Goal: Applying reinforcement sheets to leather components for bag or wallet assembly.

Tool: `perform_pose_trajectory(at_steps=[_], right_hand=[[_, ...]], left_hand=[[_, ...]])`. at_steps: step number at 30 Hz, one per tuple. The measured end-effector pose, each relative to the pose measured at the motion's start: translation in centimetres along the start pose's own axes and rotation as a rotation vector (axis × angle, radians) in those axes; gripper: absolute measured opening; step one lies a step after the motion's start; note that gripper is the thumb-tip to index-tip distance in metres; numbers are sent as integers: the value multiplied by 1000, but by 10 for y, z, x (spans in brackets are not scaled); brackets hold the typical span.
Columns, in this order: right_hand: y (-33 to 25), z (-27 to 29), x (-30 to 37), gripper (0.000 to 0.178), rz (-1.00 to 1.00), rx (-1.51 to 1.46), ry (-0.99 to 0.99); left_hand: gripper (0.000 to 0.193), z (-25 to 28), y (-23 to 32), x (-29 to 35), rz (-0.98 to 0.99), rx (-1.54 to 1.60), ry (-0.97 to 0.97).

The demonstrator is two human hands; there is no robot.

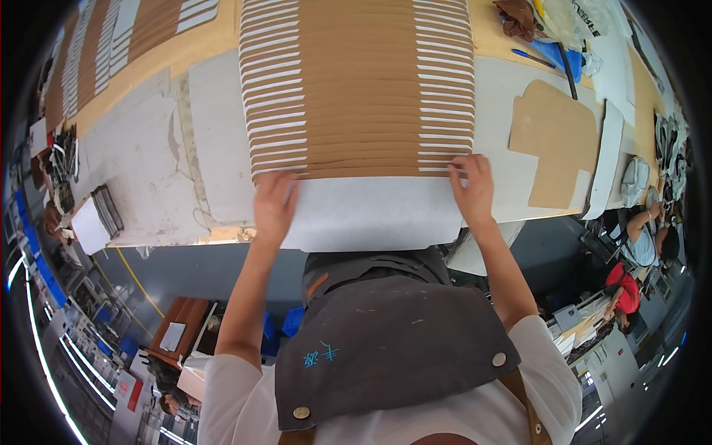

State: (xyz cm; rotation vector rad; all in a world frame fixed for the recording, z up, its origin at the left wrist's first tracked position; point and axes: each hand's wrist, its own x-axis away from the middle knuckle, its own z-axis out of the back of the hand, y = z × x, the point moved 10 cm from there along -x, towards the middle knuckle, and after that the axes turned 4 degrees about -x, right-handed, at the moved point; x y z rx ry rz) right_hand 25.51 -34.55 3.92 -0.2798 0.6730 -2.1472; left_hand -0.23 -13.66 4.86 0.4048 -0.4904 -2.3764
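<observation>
Several brown sheets (360, 96) with white strips at both sides lie overlapped in a long row on the table. At their near end a plain white sheet (374, 211) hangs toward me, past the table edge. My left hand (275, 204) grips the far left corner of the white sheet, its fingertips at the lowest brown row. At the opposite corner my right hand (472, 189) has its fingers bent and closed on the sheet's edge, touching the end of the last white strip. What lies under the fingertips is partly hidden.
Another row of striped brown sheets (148, 33) lies far left. To the right are a brown cardboard template (552, 141), a blue pen (532, 58) and plastic bags. A stack of pieces (100, 219) sits at the left table edge. Co-workers (623, 289) are at the right.
</observation>
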Motion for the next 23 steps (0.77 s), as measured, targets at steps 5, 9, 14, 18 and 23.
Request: perform_pose_trajectory(at_steps=[5, 9, 14, 18, 23], right_hand=[[-9, -49, 12, 9, 88, -164, -160], [22, -33, -5, 7, -137, -290, -187], [115, 67, -87, 14, -294, -378, 256], [164, 71, -158, 28, -642, -1118, 288], [171, 45, -239, 46, -468, -2224, 131]], left_hand=[[10, -63, 15, -2, 17, 102, -300], [11, -68, -10, -12, 168, -5, -378], [15, -57, 2, -41, 146, -53, -338], [12, -75, 29, -53, 132, 40, -370], [11, -94, 74, -75, 72, 155, -430]])
